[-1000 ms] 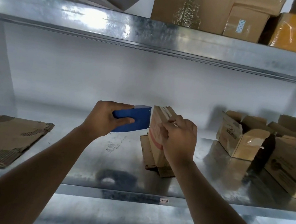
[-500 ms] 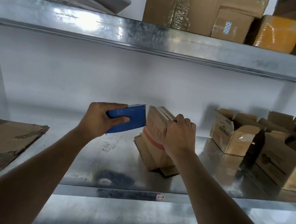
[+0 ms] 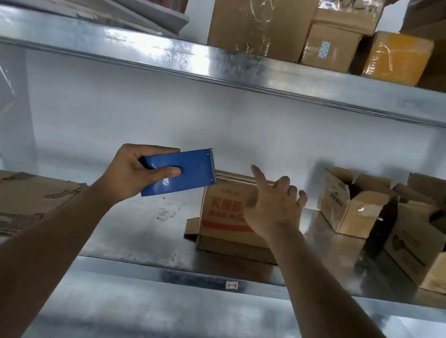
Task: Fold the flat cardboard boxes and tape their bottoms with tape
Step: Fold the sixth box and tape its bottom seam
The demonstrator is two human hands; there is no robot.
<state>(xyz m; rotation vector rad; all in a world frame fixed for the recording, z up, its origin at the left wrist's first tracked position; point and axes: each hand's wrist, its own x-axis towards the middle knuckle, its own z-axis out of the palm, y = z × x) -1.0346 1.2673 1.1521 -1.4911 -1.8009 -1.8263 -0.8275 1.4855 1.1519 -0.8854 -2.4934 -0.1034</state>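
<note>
A small cardboard box (image 3: 222,219) with red print stands on the metal shelf (image 3: 133,236), its loose flaps spread under it. My left hand (image 3: 133,170) grips a blue tape dispenser (image 3: 184,172) whose toothed edge is at the box's upper left corner. In front of the box's right side, my right hand (image 3: 274,204) is lifted with its fingers spread and the index finger pointing up-left. It holds nothing.
Flattened cardboard (image 3: 11,197) lies at the shelf's left end. Two folded open-topped boxes (image 3: 353,206) (image 3: 430,247) stand at the right. The upper shelf (image 3: 257,74) carries several larger cartons. A label sits on the shelf's front edge (image 3: 231,285).
The box has turned so its printed face is toward me and sits upright. My right hand has let go of it and opened. The dispenser stayed at the box's top left.
</note>
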